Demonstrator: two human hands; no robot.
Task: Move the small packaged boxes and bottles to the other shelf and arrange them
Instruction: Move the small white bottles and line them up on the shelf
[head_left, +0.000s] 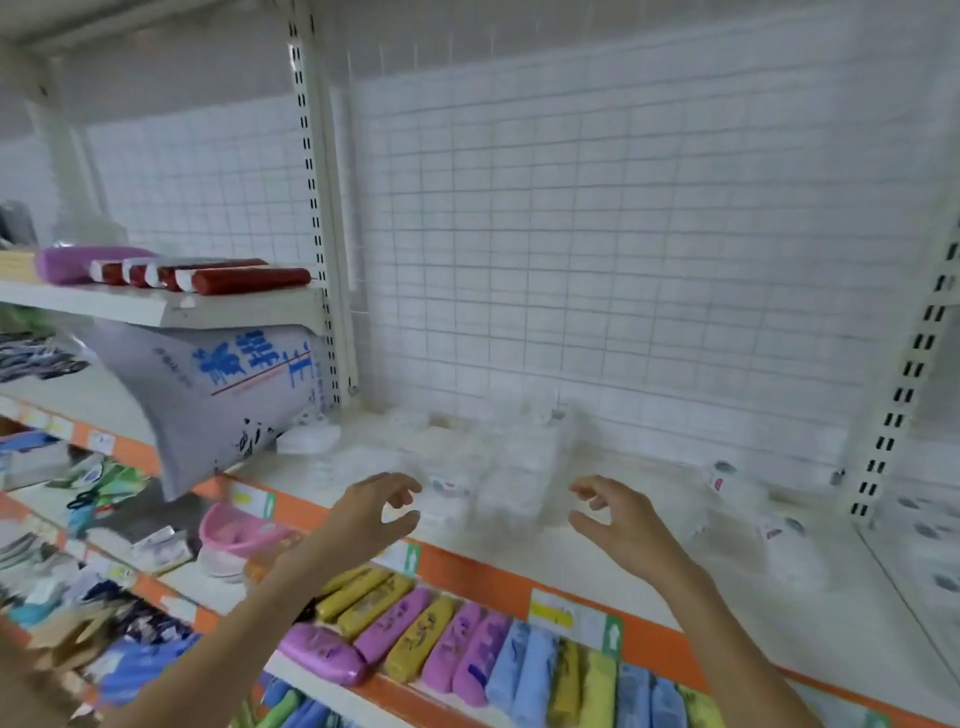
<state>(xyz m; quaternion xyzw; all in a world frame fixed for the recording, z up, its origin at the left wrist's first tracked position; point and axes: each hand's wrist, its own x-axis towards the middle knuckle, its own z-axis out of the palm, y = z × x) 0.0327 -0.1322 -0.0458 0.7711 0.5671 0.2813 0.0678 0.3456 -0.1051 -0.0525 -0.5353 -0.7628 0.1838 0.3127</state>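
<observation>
Left hand (371, 512), right hand (618, 522) flank blurred clear boxes (511, 486); labels unreadable.

Clear glossy plastic boxes (511, 488) (blurred) sit on a matt painted-metal shelf (597, 551) before wire mesh (623, 234).

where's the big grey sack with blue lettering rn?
Head view, left of centre: the grey sack with blue lettering leans under the upper left shelf holding dark red rolls, its lower corner overhanging the orange-edged shelf, left of both hands.

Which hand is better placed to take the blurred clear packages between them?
Neither clearly: left hand and right hand flank the clear plastic packages about equally, fingers curled, holding nothing. Likely a two-handed lift.
</observation>
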